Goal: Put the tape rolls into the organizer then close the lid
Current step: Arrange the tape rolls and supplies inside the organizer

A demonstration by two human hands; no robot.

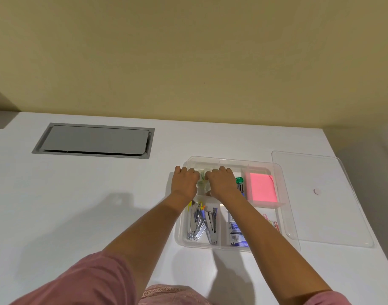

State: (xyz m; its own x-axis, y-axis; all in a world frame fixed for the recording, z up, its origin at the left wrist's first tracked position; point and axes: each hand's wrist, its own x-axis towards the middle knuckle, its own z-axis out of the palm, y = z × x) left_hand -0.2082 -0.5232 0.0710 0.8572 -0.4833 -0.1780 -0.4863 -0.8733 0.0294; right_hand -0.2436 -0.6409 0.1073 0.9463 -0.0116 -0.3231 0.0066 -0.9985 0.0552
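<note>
Head-worn view, downward over white desk [100,194].

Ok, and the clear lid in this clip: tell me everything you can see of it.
The lid is a flat rectangular sheet of clear, colourless plastic with rounded corners and a shallow raised rim. A small round whitish spot sits near its middle. It is off the organizer, lying flat on the white table to the organizer's right, its left edge beside or slightly overlapping the organizer's right rim. Neither hand touches it; both are in the far-left compartment.
</note>
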